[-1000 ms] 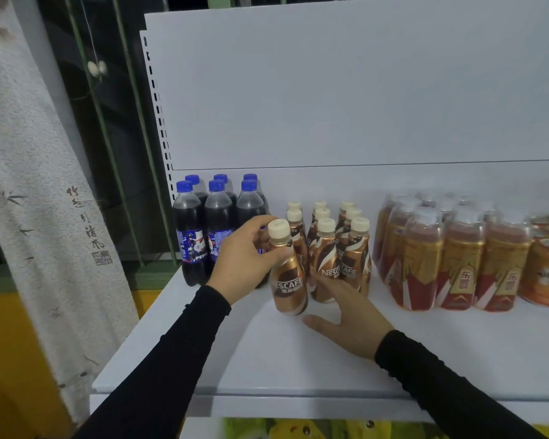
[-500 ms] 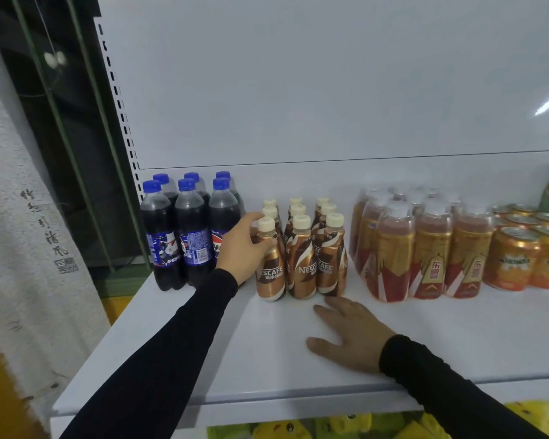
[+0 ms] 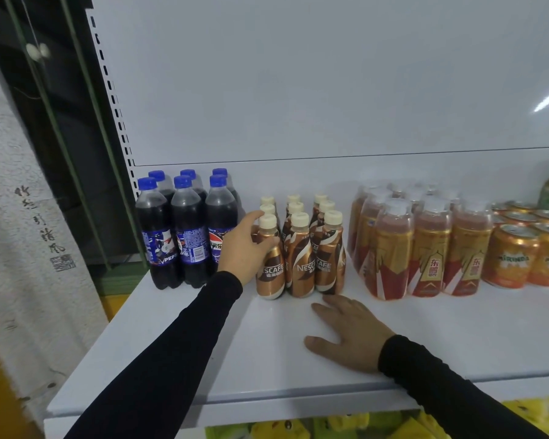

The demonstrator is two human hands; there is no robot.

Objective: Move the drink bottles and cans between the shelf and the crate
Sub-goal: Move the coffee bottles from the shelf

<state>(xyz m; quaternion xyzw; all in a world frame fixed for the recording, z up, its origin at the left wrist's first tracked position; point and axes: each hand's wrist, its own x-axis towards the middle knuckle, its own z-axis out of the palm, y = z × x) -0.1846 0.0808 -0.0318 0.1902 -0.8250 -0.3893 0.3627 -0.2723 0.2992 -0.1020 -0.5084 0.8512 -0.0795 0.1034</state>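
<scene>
A front-left Nescafé bottle (image 3: 270,264) is gripped by the left hand (image 3: 246,248), its fingers curled round the bottle's neck and shoulder. The bottle stands upright on the white shelf (image 3: 203,359), at the near left corner of a block of Nescafé bottles (image 3: 311,248). The right hand (image 3: 351,332) is laid flat on the shelf just near of that block, fingers spread. Pepsi bottles (image 3: 184,229) are seen to the left; red-and-gold bottles (image 3: 425,245) and orange cans (image 3: 526,248) to the right.
</scene>
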